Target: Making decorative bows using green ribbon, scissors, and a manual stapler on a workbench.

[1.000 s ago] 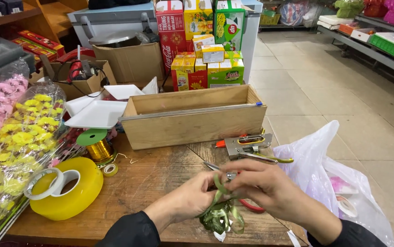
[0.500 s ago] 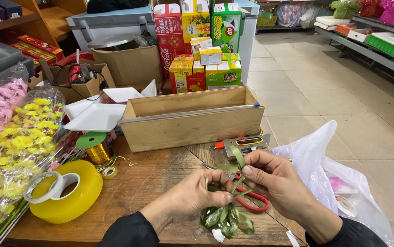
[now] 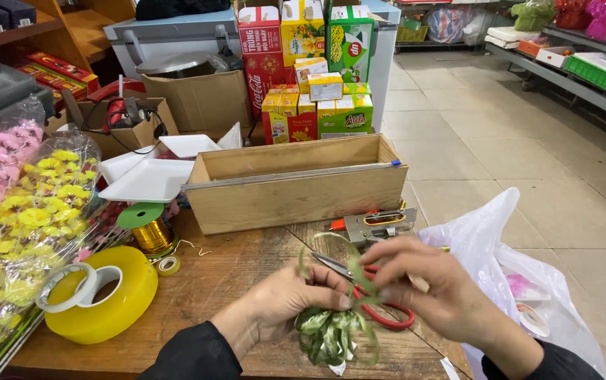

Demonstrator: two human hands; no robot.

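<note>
- Two hands at work in the head view, low and centre over the wooden tabletop (image 3: 232,281).
- Left hand (image 3: 289,299) curled tight, pinching the top of a green ribbon bow (image 3: 331,336) between thumb and fingers.
- Bow hanging just below that grip, glossy loops bunched together, right at the near edge of the tabletop.
- Right hand (image 3: 436,288) closed narrow over a loose green ribbon strand (image 3: 355,271) that rises from the bow, fingertips close to the left hand.
- Red-handled scissors (image 3: 373,302) lying under and between both hands, blades pointing left, handle loop showing below the right hand.
- Metal staple gun (image 3: 380,225) resting just behind the hands, in front of the long wooden box (image 3: 296,190).
- White plastic bag (image 3: 500,260) slumped at the right edge of the tabletop, beside the right wrist.
- Over on the left: big yellow tape roll (image 3: 109,309) with a smaller clear tape roll (image 3: 78,288) lying on it, gold wire spool with green cap (image 3: 147,226) just behind.
- Wrapped yellow and pink artificial flowers (image 3: 28,218) piled along the far left edge.
- White foam trays (image 3: 148,179) stacked behind the spool, beside the wooden box.
</note>
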